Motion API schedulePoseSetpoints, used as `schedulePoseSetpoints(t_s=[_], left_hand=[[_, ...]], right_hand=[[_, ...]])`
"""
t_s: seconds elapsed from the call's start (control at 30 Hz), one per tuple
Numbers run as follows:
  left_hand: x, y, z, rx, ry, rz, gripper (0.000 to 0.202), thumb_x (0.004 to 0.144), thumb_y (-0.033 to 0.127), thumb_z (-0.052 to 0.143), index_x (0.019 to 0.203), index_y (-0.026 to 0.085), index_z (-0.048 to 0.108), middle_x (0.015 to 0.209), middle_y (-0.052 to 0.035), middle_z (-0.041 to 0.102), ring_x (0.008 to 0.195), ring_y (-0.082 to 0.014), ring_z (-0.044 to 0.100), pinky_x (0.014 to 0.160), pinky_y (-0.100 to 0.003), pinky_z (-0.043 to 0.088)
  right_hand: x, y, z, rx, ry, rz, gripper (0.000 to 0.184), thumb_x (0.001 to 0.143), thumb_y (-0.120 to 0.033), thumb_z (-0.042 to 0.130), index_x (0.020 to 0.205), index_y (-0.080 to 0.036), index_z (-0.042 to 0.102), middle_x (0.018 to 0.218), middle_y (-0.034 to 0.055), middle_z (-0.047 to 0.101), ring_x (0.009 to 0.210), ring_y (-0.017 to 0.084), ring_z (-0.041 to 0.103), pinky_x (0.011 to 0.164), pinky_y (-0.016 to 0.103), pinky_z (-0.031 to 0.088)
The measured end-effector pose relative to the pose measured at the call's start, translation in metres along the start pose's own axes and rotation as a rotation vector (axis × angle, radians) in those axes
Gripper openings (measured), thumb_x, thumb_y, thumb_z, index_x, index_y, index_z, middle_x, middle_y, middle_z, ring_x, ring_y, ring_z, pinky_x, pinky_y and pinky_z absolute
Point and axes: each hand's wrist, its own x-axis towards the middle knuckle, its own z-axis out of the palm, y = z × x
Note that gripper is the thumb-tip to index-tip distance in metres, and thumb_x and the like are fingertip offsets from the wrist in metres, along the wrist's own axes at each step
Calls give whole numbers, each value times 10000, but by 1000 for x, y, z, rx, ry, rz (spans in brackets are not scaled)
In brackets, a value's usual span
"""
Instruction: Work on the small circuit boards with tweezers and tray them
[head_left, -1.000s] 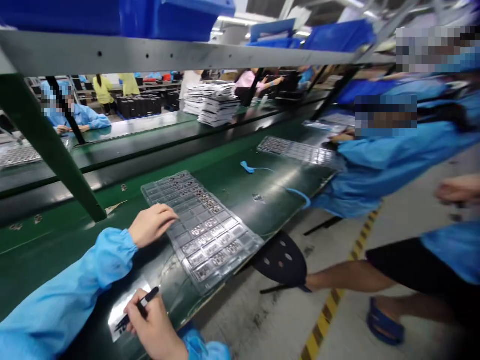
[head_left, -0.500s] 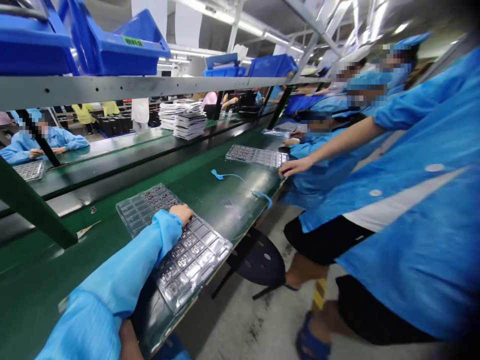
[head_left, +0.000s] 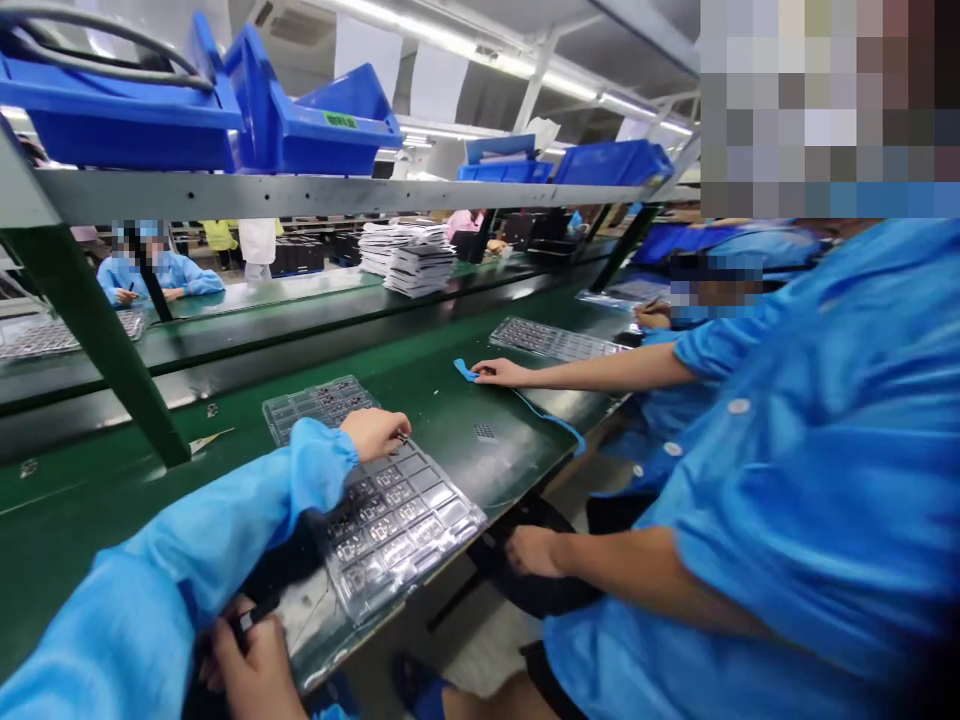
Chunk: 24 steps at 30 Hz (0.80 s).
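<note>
My left hand (head_left: 373, 434) is closed, fingertips together at the far edge of the near clear plastic tray (head_left: 439, 495). Whatever its fingers pinch is too small to make out. Small circuit boards sit in several pockets of this tray; other pockets look bare. Beyond it, partly behind my hand, lies a second clear tray (head_left: 289, 412) with small dark parts. My right hand (head_left: 259, 665) is low at the bench's near edge, beneath my left sleeve, closed around a small black object (head_left: 259, 612) whose kind I cannot tell.
A co-worker in a blue coat stands close on the right, one hand (head_left: 501, 373) on a blue wrist strap (head_left: 465, 370). Another tray (head_left: 551, 340) lies farther along the green bench (head_left: 427, 400). Blue bins (head_left: 322, 125) fill the shelf above; a green post (head_left: 105, 350) rises at left.
The view has shifted. My right hand has come into sight with the black object. My left hand stays over the tray. The co-worker has moved nearer and reached to the blue strap.
</note>
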Motion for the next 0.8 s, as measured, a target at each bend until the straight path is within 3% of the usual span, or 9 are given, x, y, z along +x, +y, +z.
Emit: schedulePoseSetpoints(t_s=[0.1, 0.23, 0.33, 0.43, 0.5, 0.6, 0.8], left_hand=[[-61, -10, -29, -144, 91, 34, 177, 860, 240, 564, 1033, 243, 602, 914, 13, 689, 850, -161, 634, 736, -240, 456], [-165, -33, -45, -497, 162, 1, 93, 873, 259, 526, 852, 189, 583, 824, 7, 649, 733, -129, 593, 687, -216, 455], [-239, -49, -28, -629, 200, -204, 145, 871, 324, 521, 854, 194, 585, 914, -13, 653, 825, -153, 600, 728, -230, 471], [-293, -60, 5, -674, 214, -463, 182, 850, 376, 536, 836, 202, 589, 870, -8, 645, 803, -169, 593, 703, -237, 467], [-315, -63, 27, -744, 175, -576, 222, 845, 413, 532, 848, 200, 597, 817, -5, 644, 761, -175, 592, 690, -246, 467], [-330, -60, 50, -858, 132, -611, 298, 856, 450, 498, 931, 189, 619, 873, -32, 673, 801, -197, 608, 737, -274, 477], [-337, -54, 60, -901, 182, -622, 270, 852, 415, 510, 936, 190, 632, 835, -17, 665, 775, -175, 601, 714, -253, 466]], right_hand=[[3, -8, 5, 100, -147, 133, 245, 858, -522, 510, 929, -359, 678, 530, -45, 637, 490, 128, 624, 474, 217, 430], [-2, -11, 7, 111, -122, 123, 524, 853, -662, 460, 1115, -242, 631, 542, 15, 666, 397, 117, 547, 412, 196, 395], [-4, -13, 9, 94, -3, 55, 590, 883, -656, 418, 1178, -171, 580, 730, 89, 724, 536, 141, 629, 466, 205, 451], [-3, -17, 10, 42, 61, -10, 526, 911, -605, 414, 1163, -165, 555, 893, 111, 717, 671, 153, 667, 547, 226, 512], [0, -20, 11, -14, 59, -32, 419, 906, -527, 488, 1138, -182, 546, 964, 103, 704, 745, 157, 672, 628, 247, 537], [6, -24, 15, -68, 8, -39, 370, 817, -347, 652, 1135, -204, 528, 1004, 76, 690, 823, 169, 673, 760, 292, 547], [14, -28, 21, -104, -28, -9, 333, 760, -224, 669, 1058, -200, 522, 829, 17, 670, 770, 162, 665, 750, 286, 538]])
